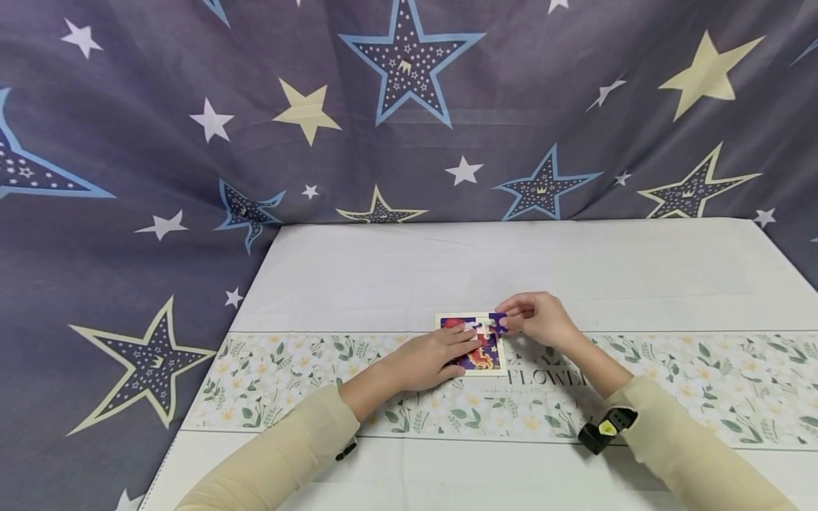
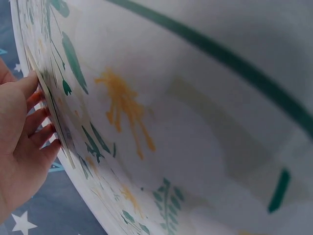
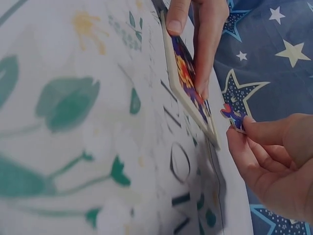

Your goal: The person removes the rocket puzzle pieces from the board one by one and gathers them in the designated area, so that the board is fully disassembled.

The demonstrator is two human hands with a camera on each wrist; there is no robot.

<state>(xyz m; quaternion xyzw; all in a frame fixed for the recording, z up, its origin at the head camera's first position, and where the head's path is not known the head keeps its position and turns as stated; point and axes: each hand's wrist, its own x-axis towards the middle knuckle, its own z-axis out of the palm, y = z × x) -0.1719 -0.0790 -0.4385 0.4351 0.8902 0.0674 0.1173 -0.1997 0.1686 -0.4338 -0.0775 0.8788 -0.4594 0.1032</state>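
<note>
A small jigsaw puzzle board [image 1: 488,372] with a pale border lies on the table, its picture purple, red and yellow. My left hand [image 1: 424,360] rests on it from the left, fingers stretched across the picture and thumb near the front edge. Between thumb and fingertips my right hand [image 1: 543,321] pinches a purple jigsaw piece [image 3: 235,117]. In the head view this piece overlaps the board's far right corner; the right wrist view shows it held above the surface. A pale patch without picture shows beside it, and the left fingers hide part of the picture.
A white tablecloth [image 1: 358,277] with a flowered band [image 1: 287,376] and printed lettering covers the table. Behind and to the left hangs a dark curtain [image 1: 409,163] with stars. A black strap device [image 1: 601,431] sits on the right wrist.
</note>
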